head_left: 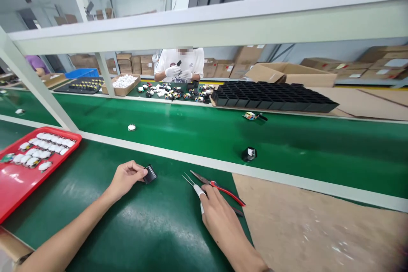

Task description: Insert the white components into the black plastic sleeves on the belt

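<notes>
My left hand (129, 178) pinches a small black plastic housing (149, 174) between thumb and fingers, over the green worktop (143, 229). My right hand (218, 212) is closed on a pair of tweezers (188, 179), whose two thin tips point away to the upper left. White covering shows where the tweezers meet the fingers; whether it belongs to the tool or to a finger I cannot tell. Just beyond that hand lie red-handled pliers (223, 188), partly hidden by it.
At left, a red tray (63, 170) bears several white-topped circuit parts. On the green conveyor (191, 131) sit a black housing (249, 154), a wired circuit part (250, 115) and a white-topped part (131, 127). Behind are many black housings (270, 97) and a gloved co-worker (180, 66). Cardboard (302, 229) lies right.
</notes>
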Action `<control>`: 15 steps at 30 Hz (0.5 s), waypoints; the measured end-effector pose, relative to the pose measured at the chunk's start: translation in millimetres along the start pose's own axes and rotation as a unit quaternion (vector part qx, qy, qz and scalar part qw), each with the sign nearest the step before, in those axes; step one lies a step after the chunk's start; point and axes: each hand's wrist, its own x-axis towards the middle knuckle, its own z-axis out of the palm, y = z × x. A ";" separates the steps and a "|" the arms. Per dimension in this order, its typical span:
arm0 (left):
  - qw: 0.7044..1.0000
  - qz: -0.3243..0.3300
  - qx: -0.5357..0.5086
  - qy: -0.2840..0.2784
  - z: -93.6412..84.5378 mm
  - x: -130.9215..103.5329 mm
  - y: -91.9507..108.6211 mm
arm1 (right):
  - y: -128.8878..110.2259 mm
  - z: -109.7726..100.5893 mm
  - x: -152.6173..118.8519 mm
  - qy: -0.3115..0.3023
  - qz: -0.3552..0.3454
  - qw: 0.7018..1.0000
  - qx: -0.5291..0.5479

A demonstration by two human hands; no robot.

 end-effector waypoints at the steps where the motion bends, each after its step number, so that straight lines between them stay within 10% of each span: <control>1: 0.999 0.022 0.030 0.004 0.4 11.9 1.7 | -1.4 -1.3 1.3 0.012 -0.002 1.000 -0.008; 9: 0.961 0.117 0.242 0.061 11.6 143.5 2.8 | -38.3 -17.1 -1.3 0.029 -0.072 0.995 0.069; 15: 0.932 0.170 0.309 0.085 17.6 160.1 -19.2 | -43.9 7.7 -10.9 0.019 -0.094 0.988 0.121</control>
